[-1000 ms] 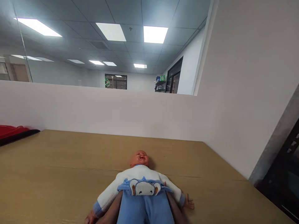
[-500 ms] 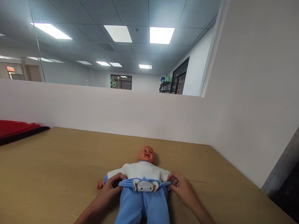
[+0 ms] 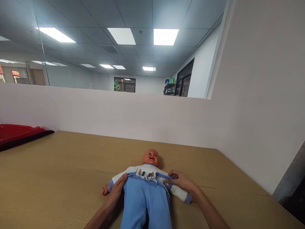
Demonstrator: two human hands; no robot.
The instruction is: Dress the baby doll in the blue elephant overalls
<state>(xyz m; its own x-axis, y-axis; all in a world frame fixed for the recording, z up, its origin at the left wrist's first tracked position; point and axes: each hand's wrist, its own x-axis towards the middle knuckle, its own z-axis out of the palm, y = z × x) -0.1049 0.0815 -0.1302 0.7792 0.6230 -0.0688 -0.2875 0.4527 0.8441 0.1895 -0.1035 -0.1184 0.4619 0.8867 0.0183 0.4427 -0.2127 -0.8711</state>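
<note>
A baby doll (image 3: 150,157) lies on its back on a tan table (image 3: 59,165), head pointing away from me. It wears a white top and a light-blue romper (image 3: 145,198) with a bib flap at the chest. My left hand (image 3: 118,190) rests along the doll's left side, fingers curled at the romper's edge. On the other side, my right hand (image 3: 179,181) pinches the romper's upper edge near the doll's shoulder.
A white partition (image 3: 107,117) runs along the table's far edge and a white wall (image 3: 257,111) closes the right side. A red and black tray-like object (image 3: 16,134) sits at the far left. Office ceiling lights show beyond.
Both hands have drawn the romper's bib up from the doll's belly to its chest. The doll's arms now lie more spread out.
</note>
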